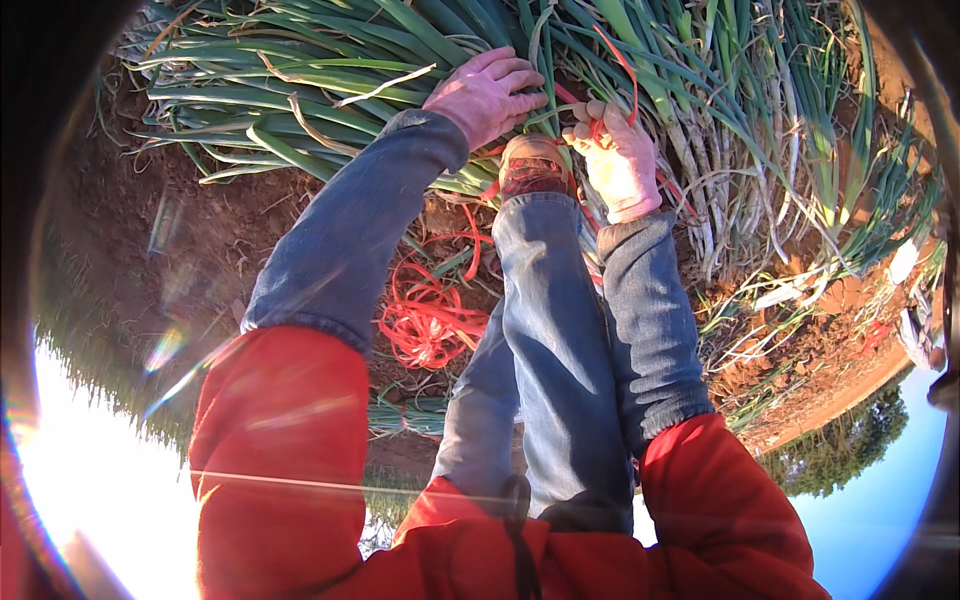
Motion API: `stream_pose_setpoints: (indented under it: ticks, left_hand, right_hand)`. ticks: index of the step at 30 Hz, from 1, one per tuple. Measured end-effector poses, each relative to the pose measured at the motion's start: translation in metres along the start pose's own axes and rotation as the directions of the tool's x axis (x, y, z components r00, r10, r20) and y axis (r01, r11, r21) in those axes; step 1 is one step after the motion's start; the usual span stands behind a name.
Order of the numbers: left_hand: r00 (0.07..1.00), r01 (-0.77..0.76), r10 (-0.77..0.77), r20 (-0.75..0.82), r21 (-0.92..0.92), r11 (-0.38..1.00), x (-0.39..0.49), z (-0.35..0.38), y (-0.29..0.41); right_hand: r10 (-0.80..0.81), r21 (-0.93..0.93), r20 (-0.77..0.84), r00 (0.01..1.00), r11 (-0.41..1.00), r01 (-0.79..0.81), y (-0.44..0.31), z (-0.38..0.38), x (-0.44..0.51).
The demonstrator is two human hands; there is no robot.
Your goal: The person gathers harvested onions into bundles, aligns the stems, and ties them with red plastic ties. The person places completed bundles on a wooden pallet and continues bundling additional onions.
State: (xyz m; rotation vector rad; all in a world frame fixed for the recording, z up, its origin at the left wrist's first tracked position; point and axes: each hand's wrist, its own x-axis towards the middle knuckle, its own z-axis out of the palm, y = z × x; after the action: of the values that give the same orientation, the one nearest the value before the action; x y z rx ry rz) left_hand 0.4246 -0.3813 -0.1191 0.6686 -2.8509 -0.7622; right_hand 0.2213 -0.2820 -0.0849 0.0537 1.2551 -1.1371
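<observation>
A thick bundle of green onions lies before me, its leaves spread toward the left. My left hand, in a pinkish glove, presses on the leaves with its fingers reaching right. In my gloved right hand, red plastic twine is pinched between thumb and fingers, with a loose end standing up above it. My brown shoe rests against the bundle between the two hands. Part of the twine runs beside and behind the shoe, where its path is hidden.
A tangled heap of red twine lies on the brown soil left of my leg. More green onions with pale stems and roots lie at the right. Another small bunch is behind my legs. A tree stands far off.
</observation>
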Motion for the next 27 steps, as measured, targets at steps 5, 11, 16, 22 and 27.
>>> stream_pose_setpoints:
  ticks: [5,11,16,22,27]
  left_hand:
    - [0.983,0.179,-0.176,0.044,-0.094,0.979,0.016,-0.018,0.036]
    - [0.604,0.788,-0.615,0.507,-0.494,0.367,0.037,-0.012,0.109]
    - [0.497,0.828,-0.625,0.602,-0.544,0.135,0.044,0.011,0.115]
    - [0.457,0.813,-0.649,0.608,-0.581,0.028,0.039,0.020,0.125]
    - [0.557,0.792,-0.690,0.462,-0.544,0.275,0.029,0.022,0.131]
  right_hand:
    - [-0.039,-0.218,-0.027,0.999,0.975,0.032,0.002,0.018,-0.010]
    - [-0.034,-0.052,-0.131,0.991,0.998,0.027,-0.013,0.025,-0.026]
    - [-0.184,-0.300,-0.086,0.979,0.942,0.151,-0.019,0.027,-0.023]
    - [-0.042,0.056,-0.062,0.997,0.997,0.045,-0.007,0.001,-0.010]
    - [0.116,0.231,-0.293,0.949,0.972,-0.047,-0.003,0.005,-0.029]
